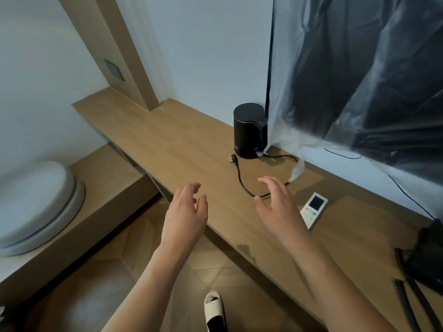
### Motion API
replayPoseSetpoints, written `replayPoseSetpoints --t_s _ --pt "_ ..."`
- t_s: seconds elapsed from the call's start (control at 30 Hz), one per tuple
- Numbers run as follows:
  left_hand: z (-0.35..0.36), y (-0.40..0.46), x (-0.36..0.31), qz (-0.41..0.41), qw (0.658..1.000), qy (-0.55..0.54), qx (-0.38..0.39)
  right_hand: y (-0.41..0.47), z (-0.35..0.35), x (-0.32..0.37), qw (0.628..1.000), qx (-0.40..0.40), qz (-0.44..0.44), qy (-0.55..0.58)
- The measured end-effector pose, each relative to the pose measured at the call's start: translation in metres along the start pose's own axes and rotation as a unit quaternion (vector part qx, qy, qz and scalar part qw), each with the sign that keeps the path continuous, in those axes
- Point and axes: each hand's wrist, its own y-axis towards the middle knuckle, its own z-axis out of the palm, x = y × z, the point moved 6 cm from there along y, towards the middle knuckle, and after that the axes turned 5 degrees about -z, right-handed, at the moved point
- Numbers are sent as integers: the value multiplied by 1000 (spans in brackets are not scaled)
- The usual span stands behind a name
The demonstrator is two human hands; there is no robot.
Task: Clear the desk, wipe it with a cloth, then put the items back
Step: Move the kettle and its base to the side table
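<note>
Both hands empty, fingers loose, left hand (185,213) and right hand (275,207) over worktop (172,144) front edge; lift kettle (249,131) upright, gather its cord (242,180).

Kettle (249,130) on desk (167,144), remote (313,209) right, nearer

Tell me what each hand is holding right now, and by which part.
Nothing is held. The left hand and right hand both hang open above the desk, near the kettle's black cord but not gripping it.
</note>
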Motion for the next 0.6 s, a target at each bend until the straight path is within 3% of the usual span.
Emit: replayPoseSetpoints --t_s 0.3,0.6 --pt "11 140 28 19 995 21 100 97 31 23 996 -28 87 -25" --pt "71 198 27 -4 973 26 231 173 27 -28 975 -63 209 -36"
